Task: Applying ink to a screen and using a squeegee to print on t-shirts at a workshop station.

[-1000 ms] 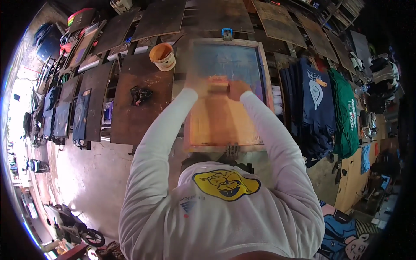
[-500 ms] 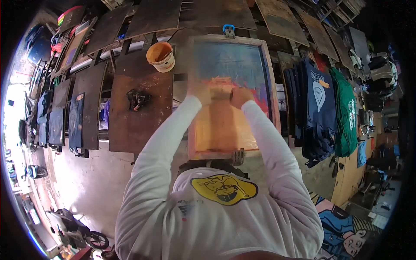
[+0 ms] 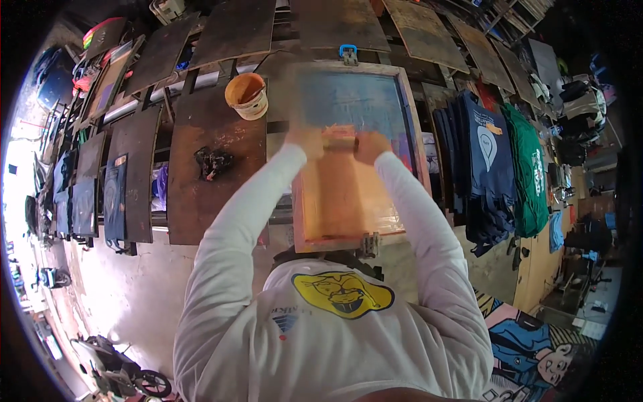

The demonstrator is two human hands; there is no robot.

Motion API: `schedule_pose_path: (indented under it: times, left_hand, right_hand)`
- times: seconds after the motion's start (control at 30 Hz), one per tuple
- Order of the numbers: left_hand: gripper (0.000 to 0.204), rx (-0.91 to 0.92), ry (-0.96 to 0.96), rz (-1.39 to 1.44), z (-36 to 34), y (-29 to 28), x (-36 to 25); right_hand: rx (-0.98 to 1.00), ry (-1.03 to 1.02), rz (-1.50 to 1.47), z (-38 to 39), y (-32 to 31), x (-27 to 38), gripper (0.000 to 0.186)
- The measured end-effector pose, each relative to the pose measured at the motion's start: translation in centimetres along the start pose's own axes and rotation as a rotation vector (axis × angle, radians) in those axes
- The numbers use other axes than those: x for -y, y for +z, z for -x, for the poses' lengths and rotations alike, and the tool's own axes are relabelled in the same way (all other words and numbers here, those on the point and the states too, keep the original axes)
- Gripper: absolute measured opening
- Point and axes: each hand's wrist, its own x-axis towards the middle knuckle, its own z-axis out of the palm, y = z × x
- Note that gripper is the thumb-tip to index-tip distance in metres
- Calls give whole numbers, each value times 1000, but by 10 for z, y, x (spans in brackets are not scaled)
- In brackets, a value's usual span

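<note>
A wooden-framed printing screen (image 3: 416, 134) lies in front of me, its mesh blue-grey at the far end and covered with orange nearer me. Across the middle of the mesh is a squeegee (image 3: 339, 144), partly blurred. My left hand (image 3: 305, 142) is closed on its left end. The right end is gripped by my right hand (image 3: 372, 147), its fingers folded over. Orange ink (image 3: 339, 128) shows just beyond the squeegee. A hinge clamp with a blue part (image 3: 348, 52) sits at the screen's far edge, and a metal clamp (image 3: 369, 244) at its near edge.
Left of the screen, an ink-stained bucket (image 3: 246, 97) and a crumpled dark rag (image 3: 213, 163) rest on a brown board (image 3: 187, 208). Navy printed fabric items (image 3: 485, 154) and green ones (image 3: 527, 171) hang over boards at right. A motorcycle (image 3: 120, 368) stands at lower left.
Both hands and the squeegee have shifted slightly toward the far end of the screen. My view has tilted a little. The grip stays the same.
</note>
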Motion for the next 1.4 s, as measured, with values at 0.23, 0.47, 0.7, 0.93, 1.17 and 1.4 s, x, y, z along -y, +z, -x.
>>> schedule_pose_path:
  times: [0.23,0.47,0.7,0.93,1.17,1.4]
  left_hand:
    - [54,17,-105,25,-32,-5,6]
    - [34,-66,39,-120,54,69,-22]
    - [40,53,-202,164,149,81,-94]
    - [43,19,-279,150,140,55,-101]
    - [48,-1,-344,143,149,72,-108]
    - [47,-24,-373,199,158,84,-104]
  right_hand:
    - [-4,66,-33,-44,14,-11,26]
    - [-63,-33,-73,68,54,-1,21]
    - [101,-36,-108,164,45,4,20]
    - [129,-99,-83,148,28,-1,24]
    - [158,-190,-69,149,31,-3,29]
    - [145,-287,-93,141,32,-12,26]
